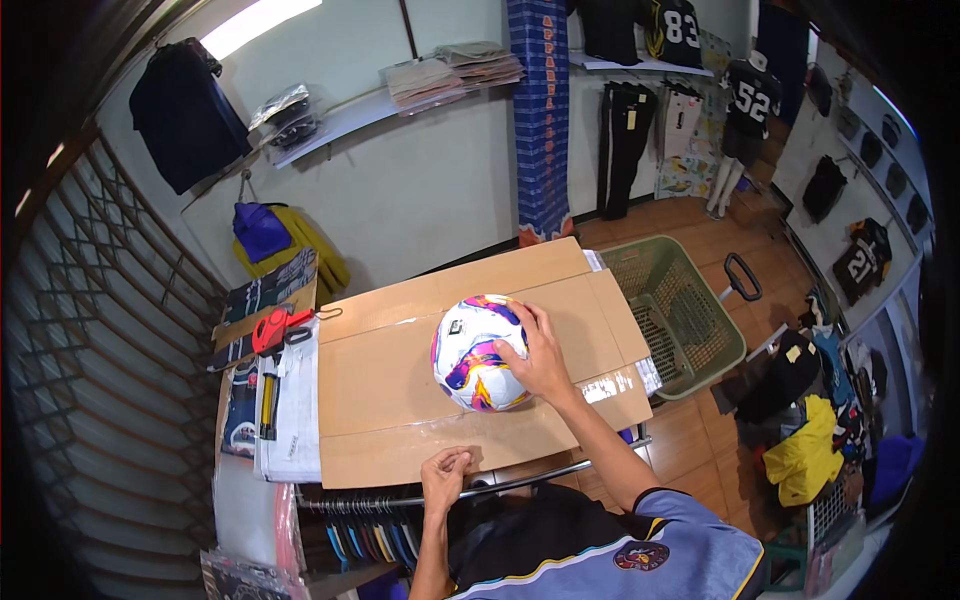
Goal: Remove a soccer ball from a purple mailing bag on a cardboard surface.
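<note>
A white football with purple, pink and yellow swirls point(480, 354) sits on a flattened cardboard sheet point(375, 442) in front of me. My right hand point(536, 356) grips the ball's right side, thumb across its front and fingers spread over the top. Close to the near edge of the cardboard is my left hand point(446, 472), its fingers curled in against the thumb. Nothing shows between them. The ball's underside is hidden.
Left of the cardboard lie a red tape dispenser point(271, 330), a yellow-and-black cutter point(268, 405) and packaged jerseys point(241, 409). A green plastic basket point(731, 352) stands at the right. Below the near edge runs a metal rail point(555, 472) with several hangers point(375, 506).
</note>
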Tool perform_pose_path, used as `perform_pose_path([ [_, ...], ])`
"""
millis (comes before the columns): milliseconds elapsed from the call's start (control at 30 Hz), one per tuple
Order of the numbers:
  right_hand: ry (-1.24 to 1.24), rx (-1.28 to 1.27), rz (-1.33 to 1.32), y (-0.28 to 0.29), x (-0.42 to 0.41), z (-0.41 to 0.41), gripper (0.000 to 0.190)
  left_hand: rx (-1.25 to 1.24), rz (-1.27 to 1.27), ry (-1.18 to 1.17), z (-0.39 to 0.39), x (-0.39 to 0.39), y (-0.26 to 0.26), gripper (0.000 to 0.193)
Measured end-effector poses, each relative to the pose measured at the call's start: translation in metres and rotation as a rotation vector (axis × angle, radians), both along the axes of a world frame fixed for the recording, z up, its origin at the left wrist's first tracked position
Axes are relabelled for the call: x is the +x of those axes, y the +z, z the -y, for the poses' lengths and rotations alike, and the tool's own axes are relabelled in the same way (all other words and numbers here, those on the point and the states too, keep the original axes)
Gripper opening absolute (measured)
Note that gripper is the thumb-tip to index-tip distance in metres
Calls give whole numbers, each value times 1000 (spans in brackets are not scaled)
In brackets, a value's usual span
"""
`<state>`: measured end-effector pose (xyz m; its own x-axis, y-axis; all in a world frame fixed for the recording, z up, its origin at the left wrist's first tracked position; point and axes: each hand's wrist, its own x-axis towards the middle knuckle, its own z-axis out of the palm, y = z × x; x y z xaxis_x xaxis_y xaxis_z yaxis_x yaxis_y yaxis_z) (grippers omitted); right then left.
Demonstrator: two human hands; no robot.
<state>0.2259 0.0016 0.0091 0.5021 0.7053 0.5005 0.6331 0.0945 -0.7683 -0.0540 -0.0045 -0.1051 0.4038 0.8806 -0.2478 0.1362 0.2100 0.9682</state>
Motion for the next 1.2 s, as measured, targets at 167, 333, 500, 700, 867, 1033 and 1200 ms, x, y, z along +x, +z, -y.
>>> perform_pose_path([
  [167,64,28,-18,-4,11,3,68,-29,22,-39,31,9,7,23],
  [333,109,39,-35,-10,20,6,69,38,-170,12,53,11,23,23],
  [500,134,37,-71,-14,30,6,70,213,-301,50,57,14,23,24],
  [700,146,31,-94,-17,34,3,68,241,-483,59,69,19,42,32],
  [867,143,22,-88,-16,36,2,68,219,-627,2,71,17,39,40],
  [1033,154,31,-90,-16,35,1,68,172,-536,-78,70,20,28,41],
  [1200,156,37,-81,-14,36,2,68,278,-469,-237,66,21,28,30],
])
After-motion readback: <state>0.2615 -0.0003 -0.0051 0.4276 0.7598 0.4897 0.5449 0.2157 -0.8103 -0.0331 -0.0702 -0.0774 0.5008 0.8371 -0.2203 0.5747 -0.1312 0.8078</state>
